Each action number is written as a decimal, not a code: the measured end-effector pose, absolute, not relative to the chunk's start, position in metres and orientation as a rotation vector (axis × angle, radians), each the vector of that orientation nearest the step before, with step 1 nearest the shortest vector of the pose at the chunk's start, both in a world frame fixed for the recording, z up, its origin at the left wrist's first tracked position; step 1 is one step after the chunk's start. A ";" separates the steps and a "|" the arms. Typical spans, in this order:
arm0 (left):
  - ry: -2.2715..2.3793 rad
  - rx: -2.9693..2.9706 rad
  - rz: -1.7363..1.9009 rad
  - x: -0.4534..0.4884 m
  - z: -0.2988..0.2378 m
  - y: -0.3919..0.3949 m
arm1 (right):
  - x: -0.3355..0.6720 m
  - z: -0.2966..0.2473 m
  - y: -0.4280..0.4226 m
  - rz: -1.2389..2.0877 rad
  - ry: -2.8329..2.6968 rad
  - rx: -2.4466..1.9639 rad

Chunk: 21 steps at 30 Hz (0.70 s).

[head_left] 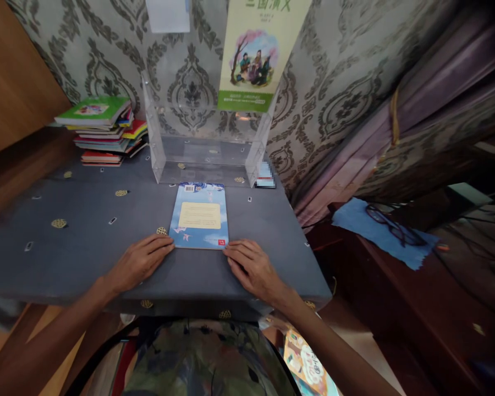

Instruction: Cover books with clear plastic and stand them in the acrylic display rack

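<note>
A blue book point(199, 216) with a cream text panel lies flat on the grey patterned tablecloth point(86, 247). My left hand point(142, 260) rests on the cloth, its stretched fingertips at the book's lower left corner. At the lower right corner, the outstretched fingers of my right hand point(251, 266) touch the edge beside a small red mark. Neither hand is wrapped round the book. Just behind it stands a clear plastic stand point(202, 148), its far edge close to the front panel.
At the back left is a stack of books point(103, 132), green on top. A phone-like device point(265, 175) lies right of the stand. Above hangs a green book cover point(256, 60). Glasses point(396, 224) rest on blue cloth point(355, 220) at right. Another book point(307, 360) is below the table edge.
</note>
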<state>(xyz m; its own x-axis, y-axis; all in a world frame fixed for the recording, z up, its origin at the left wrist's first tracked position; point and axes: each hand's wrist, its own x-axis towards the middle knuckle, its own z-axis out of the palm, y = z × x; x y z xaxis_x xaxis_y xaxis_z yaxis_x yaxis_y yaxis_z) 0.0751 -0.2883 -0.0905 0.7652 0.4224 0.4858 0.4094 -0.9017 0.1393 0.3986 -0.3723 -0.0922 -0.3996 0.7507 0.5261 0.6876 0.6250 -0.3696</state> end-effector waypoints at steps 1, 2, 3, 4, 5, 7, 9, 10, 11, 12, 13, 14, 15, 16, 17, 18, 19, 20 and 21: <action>0.691 2.929 0.823 0.075 -0.090 -0.289 | 0.398 -0.091 -0.371 0.117 -2.177 -1.120; 0.690 2.936 0.830 0.076 -0.090 -0.289 | 0.398 -0.090 -0.371 0.114 -2.180 -1.121; 0.687 2.947 0.837 0.076 -0.089 -0.289 | 0.397 -0.089 -0.370 0.113 -2.182 -1.122; 0.683 2.960 0.837 0.076 -0.089 -0.289 | 0.397 -0.089 -0.370 0.115 -2.185 -1.122; 0.683 2.973 0.833 0.077 -0.089 -0.289 | 0.397 -0.089 -0.369 0.118 -2.186 -1.126; 0.695 2.996 0.826 0.077 -0.089 -0.289 | 0.398 -0.090 -0.369 0.119 -2.181 -1.128; 0.706 3.009 0.817 0.078 -0.089 -0.289 | 0.398 -0.092 -0.370 0.117 -2.171 -1.123; 0.709 3.011 0.815 0.078 -0.088 -0.288 | 0.399 -0.093 -0.370 0.114 -2.164 -1.119; 0.711 3.008 0.812 0.078 -0.087 -0.288 | 0.399 -0.094 -0.370 0.114 -2.158 -1.114; 0.713 2.999 0.804 0.079 -0.086 -0.288 | 0.399 -0.095 -0.370 0.115 -2.153 -1.110; 0.718 2.984 0.794 0.079 -0.085 -0.288 | 0.399 -0.095 -0.371 0.118 -2.148 -1.108; 0.726 2.964 0.782 0.080 -0.083 -0.289 | 0.399 -0.096 -0.371 0.119 -2.144 -1.104; 0.736 2.941 0.768 0.081 -0.082 -0.289 | 0.399 -0.096 -0.371 0.121 -2.140 -1.101; 0.748 2.915 0.755 0.082 -0.080 -0.289 | 0.399 -0.096 -0.371 0.123 -2.136 -1.097; 0.760 2.889 0.748 0.082 -0.079 -0.289 | 0.399 -0.095 -0.371 0.128 -2.135 -1.094; 0.768 2.863 0.747 0.083 -0.078 -0.288 | 0.399 -0.095 -0.371 0.133 -2.135 -1.092; 0.773 2.839 0.754 0.084 -0.077 -0.287 | 0.399 -0.095 -0.371 0.139 -2.135 -1.092; 0.772 2.819 0.770 0.085 -0.077 -0.287 | 0.399 -0.094 -0.371 0.144 -2.134 -1.094; 0.767 2.801 0.794 0.086 -0.077 -0.285 | 0.399 -0.093 -0.371 0.148 -2.134 -1.093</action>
